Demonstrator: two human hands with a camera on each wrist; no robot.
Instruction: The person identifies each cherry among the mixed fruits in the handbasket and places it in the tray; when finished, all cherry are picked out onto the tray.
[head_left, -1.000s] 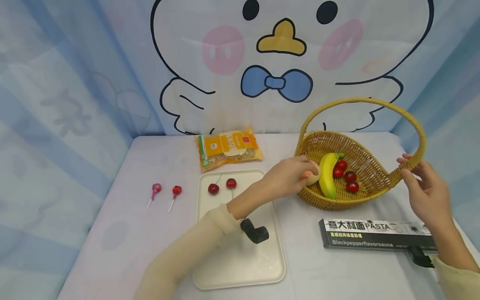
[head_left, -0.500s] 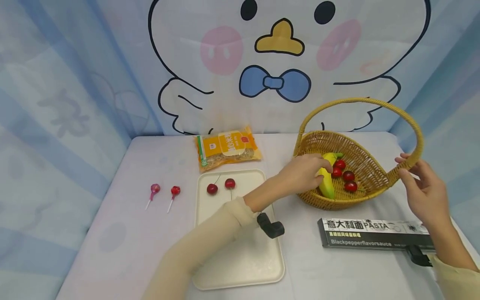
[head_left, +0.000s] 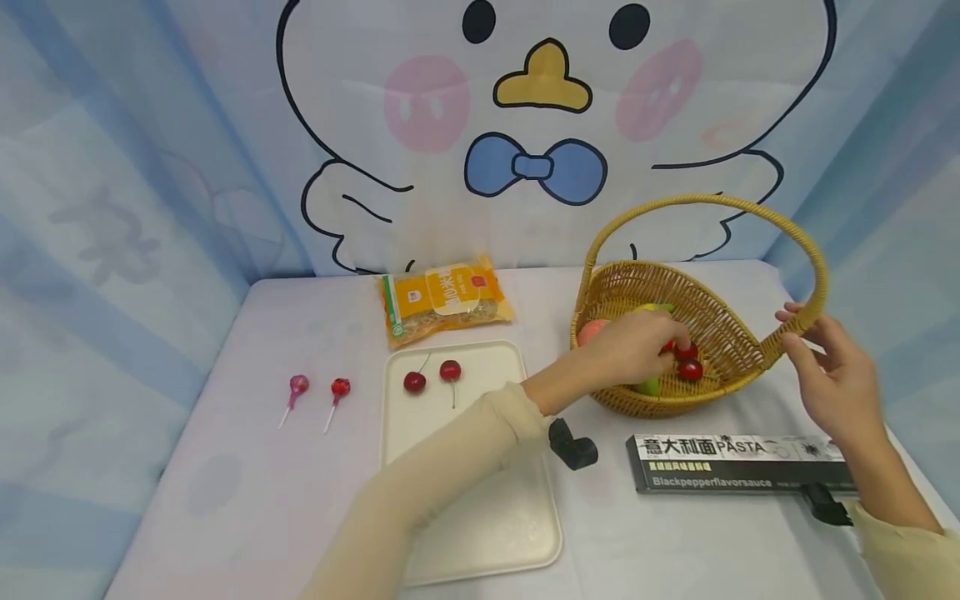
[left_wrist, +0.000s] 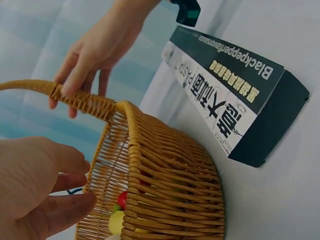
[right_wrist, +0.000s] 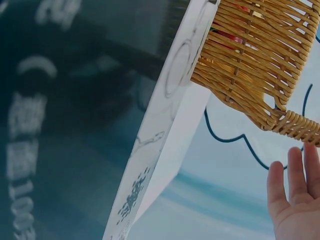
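My left hand [head_left: 637,346] reaches over the wicker basket [head_left: 723,342], its fingertips pointing down at the red cherries [head_left: 690,370]. In the left wrist view, no object shows between the thumb and fingers of the left hand [left_wrist: 42,187]. Under that hand lies a yellow banana [head_left: 649,387], mostly hidden. A pink peach [head_left: 591,331] rests at the basket's left side, partly behind the hand. At the basket's right, my right hand [head_left: 840,379] grips the foot of the arched handle [head_left: 813,271] between thumb and fingers.
A black-and-white pasta box [head_left: 738,463] lies in front of the basket. The cream tray [head_left: 517,542] bears two cherries [head_left: 415,382], with my left forearm across it. Two lollipops [head_left: 341,388] lie left of it; an orange food packet [head_left: 446,302] lies behind.
My left hand has let go of the peach at the basket's left side and moved right, past the banana, to the cherries. The right hand keeps its grip on the handle.
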